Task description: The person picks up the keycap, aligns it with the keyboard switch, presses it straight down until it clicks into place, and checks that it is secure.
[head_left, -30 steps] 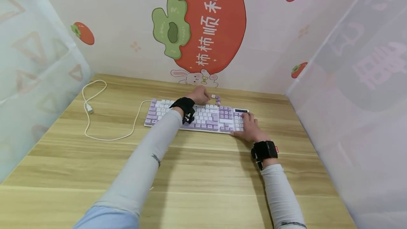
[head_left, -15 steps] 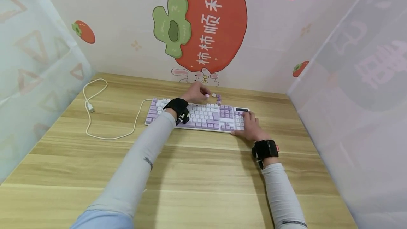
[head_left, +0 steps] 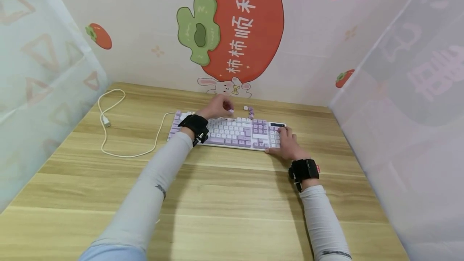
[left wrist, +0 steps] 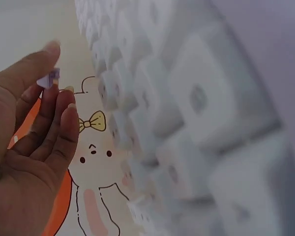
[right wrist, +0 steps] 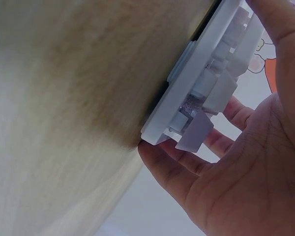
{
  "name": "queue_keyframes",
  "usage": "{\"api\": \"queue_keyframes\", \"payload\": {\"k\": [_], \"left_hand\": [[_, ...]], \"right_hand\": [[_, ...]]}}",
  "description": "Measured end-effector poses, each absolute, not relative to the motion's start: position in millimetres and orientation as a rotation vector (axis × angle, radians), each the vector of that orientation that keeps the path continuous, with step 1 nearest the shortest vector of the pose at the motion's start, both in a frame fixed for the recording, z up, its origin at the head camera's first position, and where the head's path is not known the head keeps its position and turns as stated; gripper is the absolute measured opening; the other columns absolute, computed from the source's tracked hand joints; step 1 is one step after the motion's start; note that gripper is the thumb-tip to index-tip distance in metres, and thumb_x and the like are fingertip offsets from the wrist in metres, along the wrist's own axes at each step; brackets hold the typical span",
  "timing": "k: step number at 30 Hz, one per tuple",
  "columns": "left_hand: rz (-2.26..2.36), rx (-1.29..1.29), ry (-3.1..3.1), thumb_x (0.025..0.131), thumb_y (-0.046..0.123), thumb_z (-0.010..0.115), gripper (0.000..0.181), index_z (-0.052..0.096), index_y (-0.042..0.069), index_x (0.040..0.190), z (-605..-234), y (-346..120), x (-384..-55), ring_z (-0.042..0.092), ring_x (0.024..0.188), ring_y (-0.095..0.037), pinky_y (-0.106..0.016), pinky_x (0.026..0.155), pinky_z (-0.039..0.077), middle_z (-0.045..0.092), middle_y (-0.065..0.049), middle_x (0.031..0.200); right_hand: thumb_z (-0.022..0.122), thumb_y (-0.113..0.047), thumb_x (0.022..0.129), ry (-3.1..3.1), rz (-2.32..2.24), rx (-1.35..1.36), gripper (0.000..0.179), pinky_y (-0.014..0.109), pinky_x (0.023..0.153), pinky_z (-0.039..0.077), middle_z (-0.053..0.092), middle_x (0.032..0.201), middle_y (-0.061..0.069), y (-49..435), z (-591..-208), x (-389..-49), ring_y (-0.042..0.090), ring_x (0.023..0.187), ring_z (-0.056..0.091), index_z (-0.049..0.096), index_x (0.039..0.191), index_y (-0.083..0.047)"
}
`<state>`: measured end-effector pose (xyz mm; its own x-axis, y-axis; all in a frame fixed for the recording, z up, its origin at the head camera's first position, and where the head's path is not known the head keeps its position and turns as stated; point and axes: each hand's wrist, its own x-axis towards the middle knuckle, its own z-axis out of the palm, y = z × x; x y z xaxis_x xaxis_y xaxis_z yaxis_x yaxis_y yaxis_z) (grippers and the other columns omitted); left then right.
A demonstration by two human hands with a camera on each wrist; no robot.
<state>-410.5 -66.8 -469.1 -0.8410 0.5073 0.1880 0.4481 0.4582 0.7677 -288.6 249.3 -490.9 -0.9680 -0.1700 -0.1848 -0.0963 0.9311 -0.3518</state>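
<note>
A white and purple keyboard (head_left: 229,133) lies on the wooden table. Over its back edge, my left hand (head_left: 216,107) pinches a small purple keycap (left wrist: 49,78) between thumb and fingers. The left wrist view shows the other fingers loosely bent and the keys (left wrist: 196,93) close beside that hand. At the number pad end, my right hand (head_left: 288,145) grips the keyboard's right side, thumb at the front edge and fingers over the far part. From the right wrist, the white side of the case (right wrist: 179,105) sits between the thumb and fingers of that hand.
Just behind the keyboard lie a loose white keycap (head_left: 246,108) and several purple keycaps (head_left: 251,112). A white cable (head_left: 127,156) loops off to the left and ends in a USB plug (head_left: 106,121). A printed backdrop (head_left: 304,31) rises behind the table.
My left hand has drawn back leftward from the loose keycaps and now has a keycap showing between its fingertips. My right hand has kept its place on the keyboard.
</note>
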Motion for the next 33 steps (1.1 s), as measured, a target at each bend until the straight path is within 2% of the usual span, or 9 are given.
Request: {"api": "queue_keyframes", "payload": {"k": [4, 10, 14, 18, 24, 29, 33], "left_hand": [[1.273, 0.876, 2.679, 0.082, 0.009, 0.084, 0.014, 0.072, 0.003, 0.088, -468.9, -71.6, -408.7, 0.059, 0.081, -0.025, -0.035, 0.076, 0.051, 0.066, -0.010, 0.086], [1.196, 0.875, 2.753, 0.089, 0.010, 0.078, 0.005, 0.076, 0.005, 0.089, -469.1, -75.7, -406.5, 0.061, 0.082, -0.025, -0.038, 0.078, 0.053, 0.069, -0.008, 0.086], [1.063, 0.864, 2.826, 0.091, 0.013, 0.077, 0.011, 0.078, 0.006, 0.083, -470.1, -76.1, -407.0, 0.060, 0.079, -0.024, -0.037, 0.075, 0.052, 0.071, -0.007, 0.082], [0.906, 0.726, 2.907, 0.089, 0.019, 0.080, 0.019, 0.075, 0.005, 0.077, -465.5, -72.0, -399.2, 0.058, 0.078, -0.025, -0.037, 0.074, 0.050, 0.068, -0.008, 0.082], [0.760, 0.620, 2.959, 0.084, 0.028, 0.085, 0.027, 0.072, 0.006, 0.076, -464.7, -65.8, -395.2, 0.057, 0.076, -0.024, -0.035, 0.071, 0.049, 0.064, -0.007, 0.082], [0.759, 0.562, 2.944, 0.084, 0.023, 0.085, 0.029, 0.065, 0.004, 0.077, -462.3, -70.8, -393.0, 0.052, 0.074, -0.024, -0.034, 0.069, 0.044, 0.054, -0.006, 0.077], [0.749, 0.514, 2.942, 0.082, 0.019, 0.087, 0.031, 0.061, 0.002, 0.080, -458.4, -79.7, -389.3, 0.052, 0.075, -0.025, -0.035, 0.069, 0.044, 0.052, -0.007, 0.076]], "right_hand": [[0.075, -0.049, 0.090, 2.875, -0.510, -0.200, 0.097, 0.064, 0.115, 0.030, 0.005, 0.162, 0.032, 249.7, -489.9, -288.2, 0.053, 0.145, 0.017, 0.022, 0.153, 0.001], [0.075, -0.049, 0.090, 2.875, -0.516, -0.204, 0.098, 0.064, 0.115, 0.029, 0.006, 0.161, 0.032, 250.7, -489.2, -286.4, 0.053, 0.144, 0.018, 0.021, 0.153, 0.003], [0.075, -0.048, 0.090, 2.881, -0.514, -0.205, 0.096, 0.065, 0.115, 0.030, 0.006, 0.161, 0.033, 251.3, -489.8, -286.2, 0.053, 0.144, 0.019, 0.022, 0.152, 0.003], [0.076, -0.048, 0.089, 2.883, -0.510, -0.209, 0.096, 0.065, 0.114, 0.030, 0.007, 0.160, 0.033, 250.7, -490.0, -286.8, 0.053, 0.143, 0.020, 0.023, 0.151, 0.003], [0.076, -0.049, 0.088, 2.886, -0.510, -0.211, 0.097, 0.065, 0.114, 0.030, 0.008, 0.160, 0.033, 249.7, -490.4, -287.9, 0.053, 0.143, 0.021, 0.023, 0.151, 0.003], [0.077, -0.051, 0.087, 2.889, -0.497, -0.213, 0.099, 0.063, 0.114, 0.032, 0.008, 0.161, 0.034, 248.2, -491.5, -287.5, 0.052, 0.141, 0.025, 0.024, 0.152, 0.002], [0.076, -0.050, 0.088, 2.888, -0.499, -0.216, 0.099, 0.064, 0.114, 0.031, 0.007, 0.161, 0.034, 248.9, -491.5, -287.7, 0.053, 0.142, 0.023, 0.022, 0.153, 0.001]]}}
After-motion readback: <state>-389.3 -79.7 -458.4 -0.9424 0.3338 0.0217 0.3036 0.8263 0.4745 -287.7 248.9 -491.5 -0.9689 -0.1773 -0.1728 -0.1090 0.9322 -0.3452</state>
